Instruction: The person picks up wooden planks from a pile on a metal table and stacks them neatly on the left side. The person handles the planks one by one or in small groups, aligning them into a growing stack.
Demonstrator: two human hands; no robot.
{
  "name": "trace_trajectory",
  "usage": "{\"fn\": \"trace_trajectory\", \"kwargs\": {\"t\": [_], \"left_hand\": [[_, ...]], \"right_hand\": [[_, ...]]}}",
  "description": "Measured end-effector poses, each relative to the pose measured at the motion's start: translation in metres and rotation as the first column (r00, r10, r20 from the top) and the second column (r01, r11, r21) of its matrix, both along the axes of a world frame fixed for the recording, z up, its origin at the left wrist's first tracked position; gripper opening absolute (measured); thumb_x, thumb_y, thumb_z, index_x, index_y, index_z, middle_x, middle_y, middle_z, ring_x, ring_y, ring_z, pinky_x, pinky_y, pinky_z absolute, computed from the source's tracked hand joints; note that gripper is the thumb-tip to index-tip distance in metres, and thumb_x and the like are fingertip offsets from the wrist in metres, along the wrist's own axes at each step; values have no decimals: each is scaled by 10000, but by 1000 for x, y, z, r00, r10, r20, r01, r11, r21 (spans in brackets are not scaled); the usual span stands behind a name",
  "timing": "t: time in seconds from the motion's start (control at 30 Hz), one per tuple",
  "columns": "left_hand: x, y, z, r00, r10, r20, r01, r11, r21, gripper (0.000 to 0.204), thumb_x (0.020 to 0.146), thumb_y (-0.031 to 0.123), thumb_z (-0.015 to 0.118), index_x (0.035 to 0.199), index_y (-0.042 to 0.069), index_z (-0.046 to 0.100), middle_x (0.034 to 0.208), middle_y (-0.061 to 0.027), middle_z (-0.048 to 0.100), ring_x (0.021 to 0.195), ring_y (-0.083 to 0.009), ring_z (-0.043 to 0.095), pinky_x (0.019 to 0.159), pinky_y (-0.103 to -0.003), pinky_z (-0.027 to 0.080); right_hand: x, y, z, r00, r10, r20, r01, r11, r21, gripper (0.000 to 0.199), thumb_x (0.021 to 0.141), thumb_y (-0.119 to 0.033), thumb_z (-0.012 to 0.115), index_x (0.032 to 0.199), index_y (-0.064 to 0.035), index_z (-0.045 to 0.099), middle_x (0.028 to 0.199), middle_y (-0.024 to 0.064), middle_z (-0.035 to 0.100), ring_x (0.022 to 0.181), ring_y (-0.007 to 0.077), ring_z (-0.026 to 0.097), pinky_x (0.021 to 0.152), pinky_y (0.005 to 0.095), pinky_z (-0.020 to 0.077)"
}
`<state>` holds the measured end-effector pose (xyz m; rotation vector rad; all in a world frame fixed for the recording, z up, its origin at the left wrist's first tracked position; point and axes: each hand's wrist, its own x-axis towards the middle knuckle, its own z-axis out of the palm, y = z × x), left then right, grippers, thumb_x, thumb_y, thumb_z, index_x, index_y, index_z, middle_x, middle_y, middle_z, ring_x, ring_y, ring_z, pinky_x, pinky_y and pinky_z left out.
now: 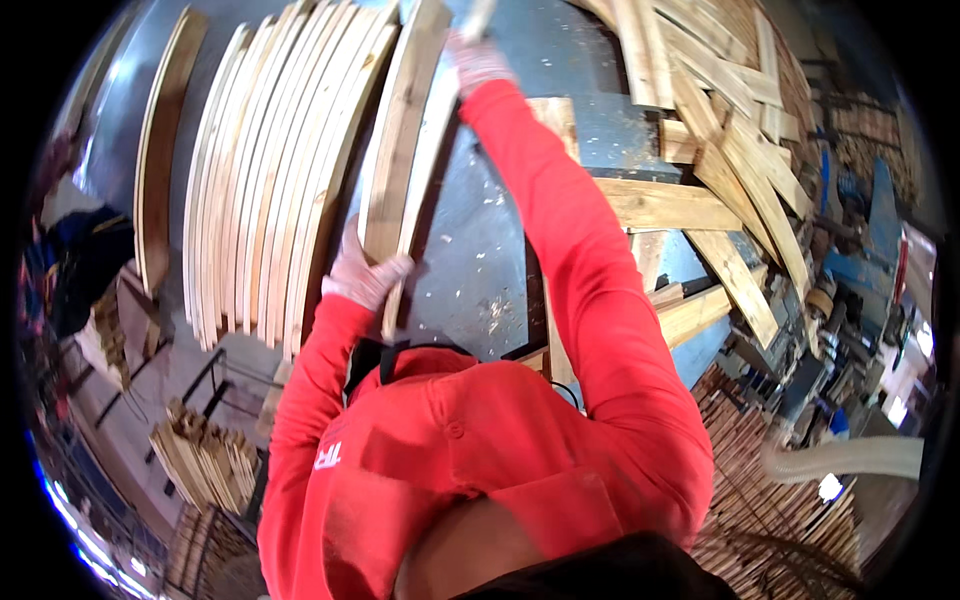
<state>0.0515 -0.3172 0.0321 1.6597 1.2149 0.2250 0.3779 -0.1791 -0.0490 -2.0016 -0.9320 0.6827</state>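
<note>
Plank over the table, just right of the row of boards.
Your L hand pinches its near end btw thumb & fingers; R hand is blurred, can't tell its grip. If L holds alone, far end may swing & knock the row.

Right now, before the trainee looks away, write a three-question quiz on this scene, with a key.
1. Multiple choice: what does the person's left hand grasp?
A) a metal clamp
B) a wooden board
C) a paintbrush

2. True or false: the row of boards set side by side lies to the left of the grasped piece.

3. Fill in the blank: the hand farther from the person's body is the ____.

Key: 1. B; 2. True; 3. right hand.
</note>
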Motion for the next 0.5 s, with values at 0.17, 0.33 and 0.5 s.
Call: {"fn": "trace_trajectory", "kwargs": {"t": [0.17, 0.33, 0.5], "left_hand": [[33, -5, 40, 931, 92, -352, -90, 996, 20, 892, 794, 186, 659, 1514, 162, 134, 1089, -209, 654, 828, -384, 676, 700, -425, 541], [-13, 11, 23, 974, 25, -225, 95, 858, 505, 784, 827, 91, 604, 1498, 97, 199, 1208, -205, 610, 900, -378, 667, 712, -411, 553], [-31, 19, 47, 837, -1, -547, 332, 795, 507, 728, 742, 119, 695, 1393, 96, 370, 1208, -207, 563, 938, -382, 624, 722, -469, 535]], "right_hand": [[93, -21, 114, 491, 127, 862, 402, 845, -353, 868, 723, -736, 558, 1351, -140, 498, 1407, 182, 443, 1309, 357, 403, 1097, 515, 265], [232, -105, 84, 651, 161, 742, 512, 628, -586, 778, 751, -343, 682, 1415, -109, 351, 1336, 197, 523, 1223, 318, 531, 1007, 445, 419], [114, -182, 127, 897, -90, -433, 15, 985, -173, 449, 786, -55, 651, 1214, 9, 530, 988, 141, 655, 901, 247, 649, 799, 371, 542]]}}
